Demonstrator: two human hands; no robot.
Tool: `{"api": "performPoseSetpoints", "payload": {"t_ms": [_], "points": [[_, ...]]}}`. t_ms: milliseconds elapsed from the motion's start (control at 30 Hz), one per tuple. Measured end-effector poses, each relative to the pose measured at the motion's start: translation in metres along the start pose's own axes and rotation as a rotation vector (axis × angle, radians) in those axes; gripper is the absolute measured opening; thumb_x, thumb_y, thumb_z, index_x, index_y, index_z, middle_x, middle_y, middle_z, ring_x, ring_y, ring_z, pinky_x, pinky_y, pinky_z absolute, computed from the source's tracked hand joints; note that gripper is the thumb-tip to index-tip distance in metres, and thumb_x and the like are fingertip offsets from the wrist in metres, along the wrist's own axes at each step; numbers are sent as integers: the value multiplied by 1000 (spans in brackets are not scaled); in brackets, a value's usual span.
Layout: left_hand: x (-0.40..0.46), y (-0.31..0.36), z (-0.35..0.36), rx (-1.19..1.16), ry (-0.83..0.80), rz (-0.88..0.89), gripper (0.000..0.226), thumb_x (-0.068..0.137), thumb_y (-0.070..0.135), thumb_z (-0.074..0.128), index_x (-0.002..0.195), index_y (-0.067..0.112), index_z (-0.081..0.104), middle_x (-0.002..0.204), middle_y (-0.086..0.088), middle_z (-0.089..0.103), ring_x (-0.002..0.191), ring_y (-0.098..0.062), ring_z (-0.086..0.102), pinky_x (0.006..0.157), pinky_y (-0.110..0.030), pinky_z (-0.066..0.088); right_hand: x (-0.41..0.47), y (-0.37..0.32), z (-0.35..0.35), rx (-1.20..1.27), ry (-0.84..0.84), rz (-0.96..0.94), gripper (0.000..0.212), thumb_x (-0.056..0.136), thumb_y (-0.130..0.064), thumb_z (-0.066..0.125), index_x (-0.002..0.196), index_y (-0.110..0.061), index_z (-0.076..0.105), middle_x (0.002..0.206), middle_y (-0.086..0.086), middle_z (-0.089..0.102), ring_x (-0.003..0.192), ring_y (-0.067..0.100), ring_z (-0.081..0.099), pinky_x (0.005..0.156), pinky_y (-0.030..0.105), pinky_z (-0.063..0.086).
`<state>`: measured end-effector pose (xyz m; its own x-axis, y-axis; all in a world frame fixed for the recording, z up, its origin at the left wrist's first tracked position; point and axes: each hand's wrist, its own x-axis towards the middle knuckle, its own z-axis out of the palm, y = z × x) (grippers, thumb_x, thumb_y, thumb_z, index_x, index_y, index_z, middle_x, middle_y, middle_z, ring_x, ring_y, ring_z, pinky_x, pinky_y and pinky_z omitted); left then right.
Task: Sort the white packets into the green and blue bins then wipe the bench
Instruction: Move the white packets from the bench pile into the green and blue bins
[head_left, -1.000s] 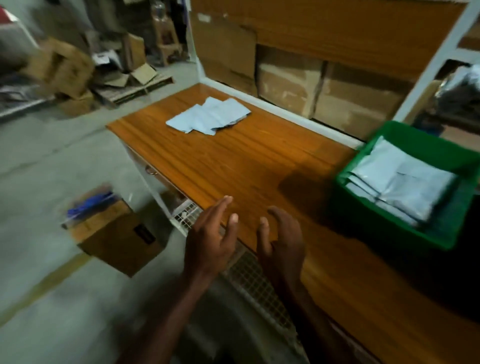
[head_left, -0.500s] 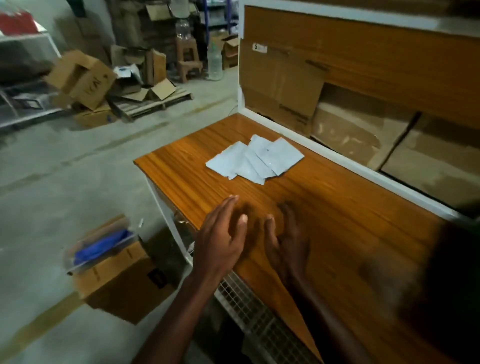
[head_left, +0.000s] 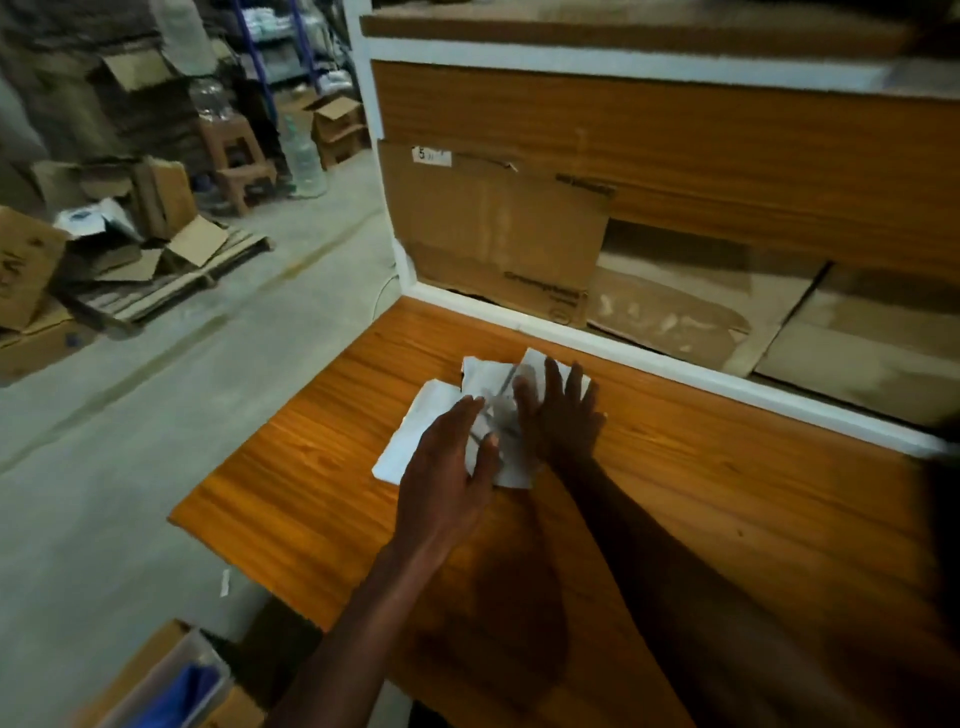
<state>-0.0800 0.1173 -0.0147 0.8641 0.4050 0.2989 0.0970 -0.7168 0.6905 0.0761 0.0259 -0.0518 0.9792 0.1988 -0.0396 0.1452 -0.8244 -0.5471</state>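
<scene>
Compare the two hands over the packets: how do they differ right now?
The left hand sits nearer the camera, over the near side of the packets; the right hand reaches farther, over the far side. The left is lit; the right is in shadow. Both are open, fingers spread, palm down; neither has closed on a packet.

You get one view only — head-worn, wide-angle, pitched forward and down, close over the bench corner; the warehouse floor fills your left side — nothing to overlap with
</scene>
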Motion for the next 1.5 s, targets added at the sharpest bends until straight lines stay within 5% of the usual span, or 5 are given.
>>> {"api": "performPoseSetpoints", "payload": {"t_ms": [167,433,867,1133,1500], "points": [[44,-33,7,-62,-16,72,57,93,62,41,140,31,49,143,8,54,131,-7,49,103,-27,46,32,-11,30,-28,-98,67,69,96,-71,27,156,-43,8,168,5,-10,151,42,-13,117,67,2],[92,-37,34,8,-146,300,53,97,51,38,142,24,50,145,2,53,135,-15,46,101,-28,44,13,22,20,138,239,119,64,97,-47,30,153,-16,38,163,23,19,150,47,9,119,52,19],[113,-22,139,488,-730,454,70,89,73,32,152,44,21,166,1,4,149,-42,-5,116,-62,1,-88,80,-17,87,511,422,65,96,-51,29,154,-21,36,166,15,13,153,37,3,120,53,19],[106,-18,134,357,-675,508,53,92,41,51,144,31,46,161,-4,28,138,-41,30,115,-50,26,-166,92,-21,39,634,495,61,96,-46,39,149,-15,45,163,19,20,153,39,8,121,45,17],[-62,65,87,-12,-761,770,52,96,36,53,147,29,43,160,-4,31,146,-32,21,117,-44,21,-299,125,-34,-31,845,612,56,100,-43,39,150,-17,44,164,13,23,153,33,9,118,50,28]]}}
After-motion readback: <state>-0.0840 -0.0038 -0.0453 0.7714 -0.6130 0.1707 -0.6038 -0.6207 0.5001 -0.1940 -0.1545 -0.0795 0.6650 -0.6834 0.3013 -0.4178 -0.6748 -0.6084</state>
